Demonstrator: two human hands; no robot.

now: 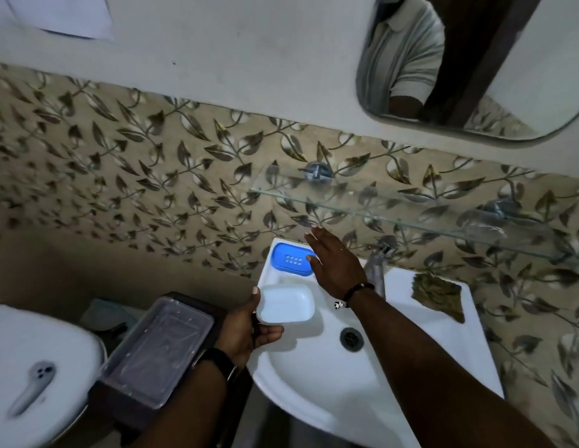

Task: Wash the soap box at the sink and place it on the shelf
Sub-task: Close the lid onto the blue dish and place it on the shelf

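White soap box (pixel 286 303), empty, in left hand (pixel 246 334)

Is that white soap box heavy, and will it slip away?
Probably light: the left hand holds the white box by one edge. It looks like stiff plastic, keeping its shape. Its smooth surface could turn slippery once wet.

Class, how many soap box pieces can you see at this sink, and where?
2. The white piece is held in the left hand over the sink; the blue piece lies on the sink's back ledge.
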